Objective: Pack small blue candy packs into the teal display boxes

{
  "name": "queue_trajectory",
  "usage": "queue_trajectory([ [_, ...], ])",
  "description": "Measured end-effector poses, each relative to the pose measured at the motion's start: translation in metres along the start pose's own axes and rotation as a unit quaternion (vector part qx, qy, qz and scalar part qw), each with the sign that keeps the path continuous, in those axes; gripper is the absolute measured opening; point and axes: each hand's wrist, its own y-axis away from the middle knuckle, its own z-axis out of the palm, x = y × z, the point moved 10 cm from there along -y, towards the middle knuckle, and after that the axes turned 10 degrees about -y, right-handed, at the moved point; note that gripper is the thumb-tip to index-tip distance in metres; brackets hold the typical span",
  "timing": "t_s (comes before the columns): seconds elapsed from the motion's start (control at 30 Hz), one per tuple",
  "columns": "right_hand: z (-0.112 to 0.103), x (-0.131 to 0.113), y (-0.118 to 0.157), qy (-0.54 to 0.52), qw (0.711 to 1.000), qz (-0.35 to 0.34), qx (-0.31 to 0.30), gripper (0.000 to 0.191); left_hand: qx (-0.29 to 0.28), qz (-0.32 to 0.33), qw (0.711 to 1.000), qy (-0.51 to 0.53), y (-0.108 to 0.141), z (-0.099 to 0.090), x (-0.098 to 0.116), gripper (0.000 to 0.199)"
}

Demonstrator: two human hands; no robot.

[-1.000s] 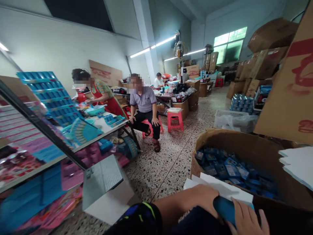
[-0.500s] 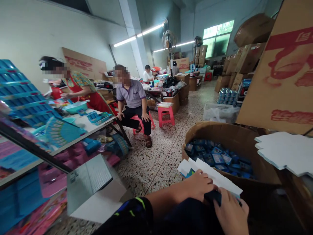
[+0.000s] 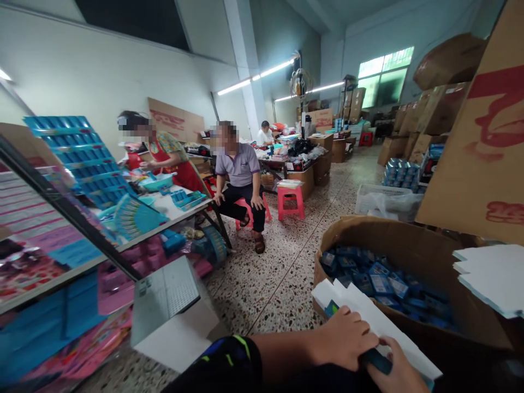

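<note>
From my end: left hand (image 3: pixel 347 337) curled over white card (image 3: pixel 395 334) — can't tell if gripping. Right hand (image 3: pixel 399 374) closed around dark teal piece (image 3: pixel 375 360), by left fingertips. Carton (image 3: pixel 380 225) holding blue boxes (image 3: pixel 380 279) just beyond card.

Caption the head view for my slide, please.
Left hand and right hand on a dark piece and white card, beside a carton of blue packs.
</note>
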Motion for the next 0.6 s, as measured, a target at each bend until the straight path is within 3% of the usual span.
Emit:
queue_trajectory([
  [0.1, -0.002, -0.006, 0.006, 0.008, 0.997, -0.078, 0.027, 0.051, -0.048, 0.014, 0.999, 0.015, -0.008, 0.012, -0.008, 0.045],
  [0.27, -0.015, -0.031, 0.041, 0.168, 0.934, -0.22, 0.224, 0.052, -0.123, 0.009, 0.986, 0.113, -0.018, 0.027, -0.025, 0.055],
  [0.37, -0.007, -0.028, 0.047, 0.212, 0.909, -0.254, 0.252, 0.045, -0.178, 0.049, 0.971, 0.152, -0.023, 0.037, -0.023, 0.049],
  [0.43, 0.003, -0.021, 0.041, 0.219, 0.9, -0.298, 0.229, 0.041, -0.216, 0.049, 0.964, 0.149, -0.023, 0.047, -0.027, 0.05],
  [0.5, 0.011, -0.009, 0.031, 0.213, 0.897, -0.331, 0.202, 0.038, -0.184, 0.036, 0.973, 0.138, -0.024, 0.046, -0.035, 0.056],
  [0.6, 0.016, 0.011, 0.011, 0.191, 0.909, -0.329, 0.17, 0.03, -0.036, 0.035, 0.995, 0.081, -0.02, 0.029, -0.043, 0.047],
])
